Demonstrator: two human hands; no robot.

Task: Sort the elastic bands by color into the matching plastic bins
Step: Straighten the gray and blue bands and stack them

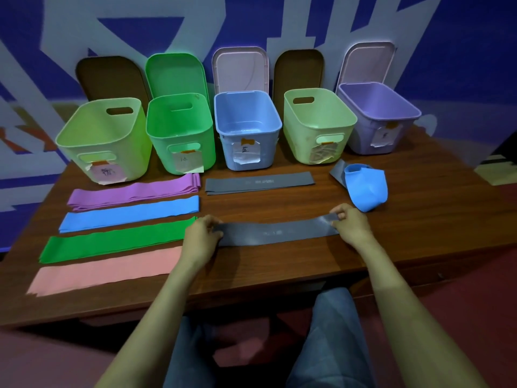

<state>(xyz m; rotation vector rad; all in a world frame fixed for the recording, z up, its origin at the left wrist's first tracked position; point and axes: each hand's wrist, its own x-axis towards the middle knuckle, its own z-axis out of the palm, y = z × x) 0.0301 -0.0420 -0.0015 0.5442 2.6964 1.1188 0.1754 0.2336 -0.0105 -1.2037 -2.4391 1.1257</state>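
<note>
A grey elastic band (275,233) lies stretched flat near the table's front. My left hand (202,236) pinches its left end and my right hand (351,223) pinches its right end. To the left lie flat stacks of purple bands (134,191), blue bands (130,213), green bands (114,240) and pink bands (103,270). Another grey band (260,182) lies in front of the blue bin (247,130). A crumpled blue band (366,189) sits at the right on a further grey band (338,172).
Five open bins with paper labels line the back of the wooden table (419,219): a light green bin (103,138), a green bin (181,133), the blue one, a second light green bin (317,124) and a purple bin (377,116). Lids lean against the wall.
</note>
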